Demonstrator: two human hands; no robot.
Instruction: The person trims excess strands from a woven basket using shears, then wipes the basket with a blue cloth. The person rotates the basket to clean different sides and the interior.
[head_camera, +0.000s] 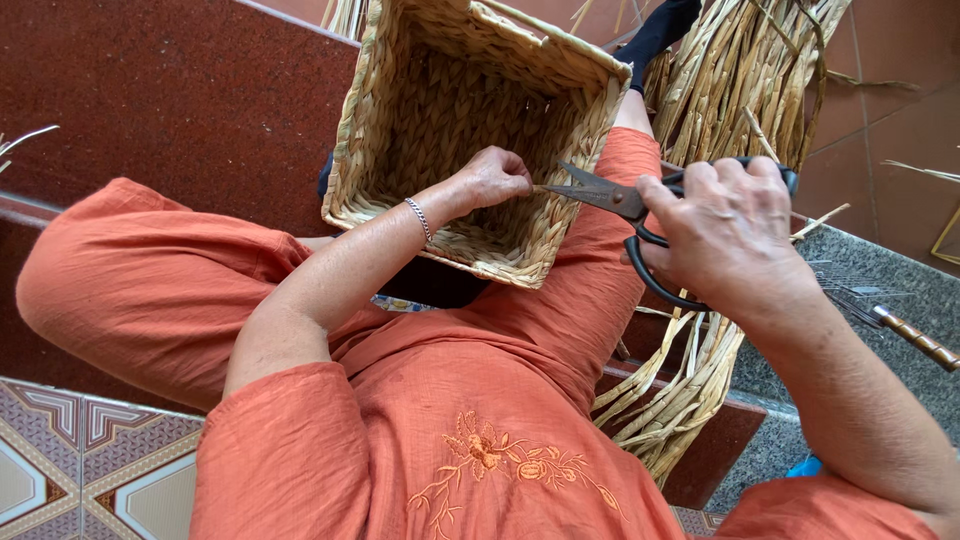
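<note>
A square woven straw basket (400, 60) rests on my lap, its opening facing me. My left hand (493, 177) reaches inside it and pinches a thin strand end against the inner wall. My right hand (725, 225) grips black-handled scissors (610, 196), the blades parted and pointing left at that strand, just beside my left fingertips. A silver bracelet circles my left wrist. I wear orange clothing.
A bundle of braided straw strands (735, 70) lies to the right, running down past my right leg to the step. A wooden-handled metal tool (905, 335) rests on the grey stone ledge at right. Dark red steps lie left; patterned tiles at bottom left.
</note>
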